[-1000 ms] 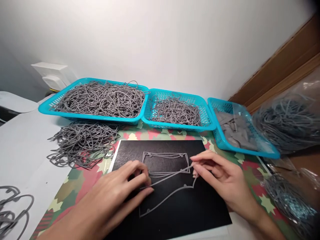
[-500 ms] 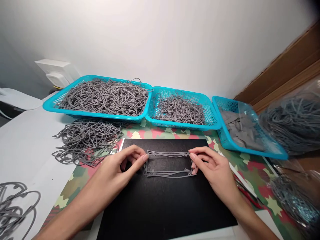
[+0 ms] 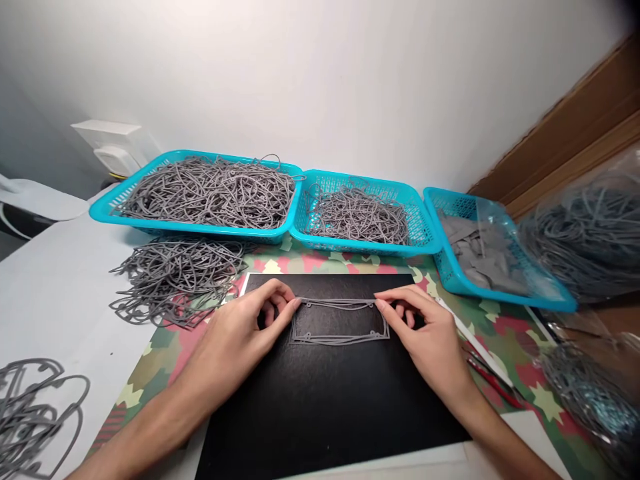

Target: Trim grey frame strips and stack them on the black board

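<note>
Several thin grey rectangular gaskets (image 3: 340, 341), layered together, are stretched over a black board (image 3: 325, 407). Small round tabs show near their corners, and their long sides bow a little apart. My left hand (image 3: 255, 320) pinches the far left corner between thumb and forefinger. At the far right corner, my right hand (image 3: 420, 320) pinches the same layers with thumb and fingertips. The near side hangs or lies by itself; whether it touches the board I cannot tell.
Behind the board stand a large blue basket (image 3: 195, 230) and a smaller blue basket (image 3: 370, 249), both with grey gaskets. A third basket (image 3: 505, 297) holds flat grey pieces. A gasket pile (image 3: 180, 280) lies left. Red-handled pliers (image 3: 495, 383) and plastic bags (image 3: 590, 233) are right.
The gaskets and both hands have shifted slightly away from me. My right hand's lower fingers have come off the near right corner and curled back.
</note>
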### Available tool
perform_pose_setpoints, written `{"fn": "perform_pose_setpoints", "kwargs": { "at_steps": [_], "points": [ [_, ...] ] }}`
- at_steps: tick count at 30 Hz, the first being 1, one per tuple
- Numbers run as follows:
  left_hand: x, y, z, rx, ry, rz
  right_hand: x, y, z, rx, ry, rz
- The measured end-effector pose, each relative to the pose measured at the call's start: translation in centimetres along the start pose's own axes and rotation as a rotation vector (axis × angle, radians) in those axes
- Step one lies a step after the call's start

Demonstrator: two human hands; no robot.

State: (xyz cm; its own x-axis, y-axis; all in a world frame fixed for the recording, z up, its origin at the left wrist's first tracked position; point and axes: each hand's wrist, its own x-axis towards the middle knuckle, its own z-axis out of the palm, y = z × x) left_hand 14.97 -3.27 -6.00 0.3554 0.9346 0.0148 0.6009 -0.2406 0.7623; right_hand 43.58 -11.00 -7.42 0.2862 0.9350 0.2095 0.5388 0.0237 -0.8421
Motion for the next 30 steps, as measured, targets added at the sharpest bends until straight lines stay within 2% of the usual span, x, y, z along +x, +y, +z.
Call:
{"fn": "perform_pose_setpoints", "kwargs": {
  "at_steps": [4,9,11,13,16,19,22,25,30],
  "points": [
    [-0.1,0.0,-0.1,-0.021,0.003,0.032,0.1,0.0,-0.2,-0.009,-0.013,-0.001],
    [-0.2,0.0,0.5,-0.018,0.015,0.065,0.2,0.3,-0.1,-0.049,-0.054,-0.008],
    [-0.2,-0.1,0.1,-0.026,0.031,0.094,0.3,0.3,-0.1,-0.066,-0.063,-0.031],
    [-0.2,-0.6,-1.3,-0.002,0.065,0.141,0.4,0.2,-0.3,-0.076,-0.055,-0.051],
    [0.1,-1.9,-5.3,0.145,0.159,0.181,0.2,0.4,-0.9,-0.090,-0.013,-0.079],
    [0.2,-3.5,-9.8,0.323,0.265,0.092,-0.2,1.1,-1.5,-0.106,0.028,-0.110],
    [0.0,-4.5,-12.8,0.424,0.309,0.046,-0.5,2.1,-1.3,-0.120,0.045,-0.151],
    [-0.1,-4.9,-13.5,0.471,0.332,0.063,-0.6,2.6,-0.7,-0.142,0.049,-0.200],
    [1.1,-5.7,-12.6,0.524,0.318,0.108,-0.7,2.6,-0.6,-0.173,0.055,-0.224]
  ]
}}
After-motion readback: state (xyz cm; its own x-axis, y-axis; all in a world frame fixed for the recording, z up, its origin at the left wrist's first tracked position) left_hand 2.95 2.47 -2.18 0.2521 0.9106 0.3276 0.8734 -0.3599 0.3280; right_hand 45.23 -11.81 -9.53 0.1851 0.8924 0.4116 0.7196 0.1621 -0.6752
